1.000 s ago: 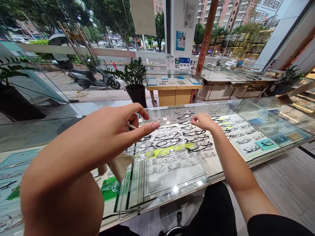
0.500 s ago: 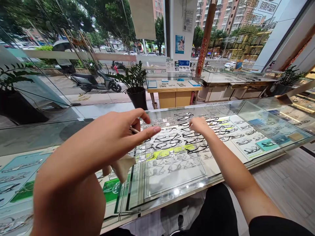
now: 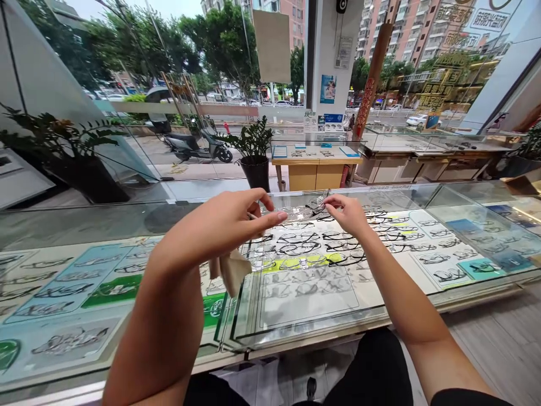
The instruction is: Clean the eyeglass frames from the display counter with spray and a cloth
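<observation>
Though small in view, dark glasses (image 3: 315, 208) at the tips of the right hand's (image 3: 348, 216) fingers (image 3: 335, 199), within their pinch.

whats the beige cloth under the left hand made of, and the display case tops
Beige cloth: probably soft fabric, matte; it hangs in loose folds, fibre unclear. Case tops: likely glass, clear, glossy; a green panel shows through and edges look greenish.

Daylit glass windows (image 3: 228, 67) flank a white pillar (image 3: 324, 51); wooden cabinet (image 3: 316, 177), grey plank floor (image 3: 502, 321)
</observation>
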`<state>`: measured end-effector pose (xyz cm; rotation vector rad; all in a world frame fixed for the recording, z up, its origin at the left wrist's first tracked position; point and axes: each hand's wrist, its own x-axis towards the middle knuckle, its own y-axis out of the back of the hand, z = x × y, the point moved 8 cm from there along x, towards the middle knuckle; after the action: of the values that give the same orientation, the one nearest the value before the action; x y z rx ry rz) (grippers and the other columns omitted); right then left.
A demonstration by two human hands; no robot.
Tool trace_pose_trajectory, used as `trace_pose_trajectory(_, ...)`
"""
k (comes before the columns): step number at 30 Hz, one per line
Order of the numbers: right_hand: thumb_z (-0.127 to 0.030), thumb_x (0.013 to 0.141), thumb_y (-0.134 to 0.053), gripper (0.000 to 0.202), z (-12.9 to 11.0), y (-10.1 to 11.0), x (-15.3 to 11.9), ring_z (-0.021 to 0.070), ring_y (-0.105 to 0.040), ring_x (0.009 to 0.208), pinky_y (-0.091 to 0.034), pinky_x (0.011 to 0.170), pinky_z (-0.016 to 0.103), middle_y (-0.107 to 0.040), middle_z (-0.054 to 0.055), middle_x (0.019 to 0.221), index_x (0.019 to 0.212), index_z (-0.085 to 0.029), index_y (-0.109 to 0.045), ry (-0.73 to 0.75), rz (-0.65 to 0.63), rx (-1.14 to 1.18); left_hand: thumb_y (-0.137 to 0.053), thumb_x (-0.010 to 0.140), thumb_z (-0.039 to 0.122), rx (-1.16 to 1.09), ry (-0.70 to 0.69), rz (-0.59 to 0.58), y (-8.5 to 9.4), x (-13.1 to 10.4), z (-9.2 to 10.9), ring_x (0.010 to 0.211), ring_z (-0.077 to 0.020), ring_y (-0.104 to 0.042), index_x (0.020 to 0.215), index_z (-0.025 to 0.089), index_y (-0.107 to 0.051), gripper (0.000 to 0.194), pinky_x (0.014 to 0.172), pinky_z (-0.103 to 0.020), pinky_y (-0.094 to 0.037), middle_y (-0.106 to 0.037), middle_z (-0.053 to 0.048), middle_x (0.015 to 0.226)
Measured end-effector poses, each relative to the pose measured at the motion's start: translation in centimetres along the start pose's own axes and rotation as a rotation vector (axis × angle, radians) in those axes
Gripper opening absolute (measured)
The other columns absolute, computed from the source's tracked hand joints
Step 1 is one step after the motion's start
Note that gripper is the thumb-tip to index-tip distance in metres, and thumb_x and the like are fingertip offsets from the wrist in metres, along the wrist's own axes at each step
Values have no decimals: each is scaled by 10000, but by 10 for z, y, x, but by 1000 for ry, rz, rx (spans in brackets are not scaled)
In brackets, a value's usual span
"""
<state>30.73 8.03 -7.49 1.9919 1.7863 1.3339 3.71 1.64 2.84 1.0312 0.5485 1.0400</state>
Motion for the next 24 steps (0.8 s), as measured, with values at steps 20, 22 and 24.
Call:
trace_pose_trajectory(20, -272, 1014, -606, 214, -69, -61, -38, 260, -803, 942, -580, 864, 407, -854, 65, 1078, 1152, -256, -769, 447, -23, 93, -740, 861, 697, -837, 7, 215, -127, 54, -91, 714, -147, -591, 1070, 168, -762, 570, 629, -260, -439, -782, -87, 999)
trace_pose_trajectory(22, -257, 1013, -608, 224, -71, -67, -41, 266, -808, 973, -578, 870, 409, -853, 69, 1113, 1177, -253, -760, 477, -41, 76, -763, 862, 662, -838, 2, 214, -133, 56, -94, 798, -173, -640, 1051, 173, -771, 524, 705, -278, -473, -785, -82, 1005)
trace_pose_trajectory(24, -247, 1007, -611, 232, -71, -71, -43, 271, -810, 977, -580, 864, 410, -852, 75, 1125, 1189, -245, -755, 492, -52, 73, -776, 864, 628, -858, -11, 210, -139, 58, -97, 855, -186, -660, 1028, 176, -782, 481, 766, -291, -484, -788, -77, 1001)
